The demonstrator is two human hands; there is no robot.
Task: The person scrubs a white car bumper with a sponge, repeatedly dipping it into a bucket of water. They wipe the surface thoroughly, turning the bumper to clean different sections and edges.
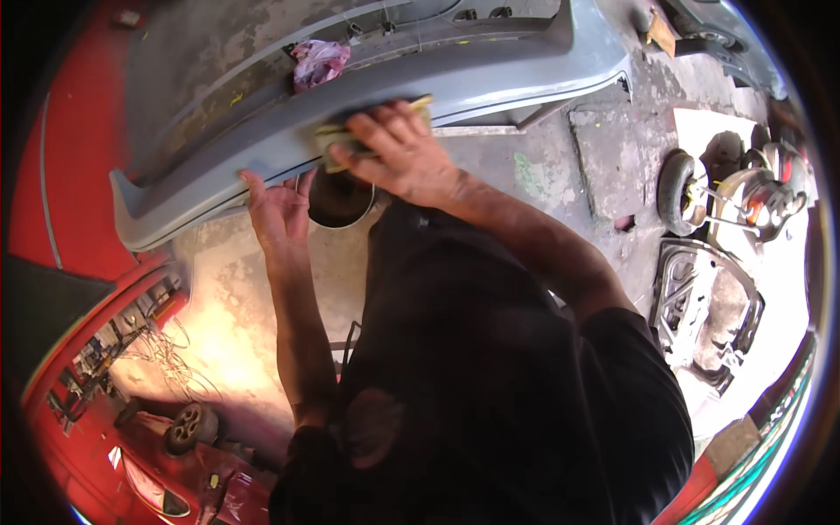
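Observation:
A long grey car bumper (499, 86) stretches across the upper part of the head view, curving down toward the left. My right hand (404, 156) presses a yellowish piece of sandpaper (331, 136) flat against the bumper's face, near its middle. Motion smears the sandpaper's edges a little. To the left, my left hand (282, 214) grips the bumper's lower edge, thumb on the outer side and fingertips partly hidden beneath it. A round bucket (343, 226) stands below the bumper between my hands, partly covered by it.
A crumpled pinkish bag (321, 63) lies behind the bumper. On the right are a small wheel (678, 192) and a bare door frame (661, 289). Loose cables (171, 359) and a red car (197, 477) occupy the lower left. A red panel (83, 175) rises at far left.

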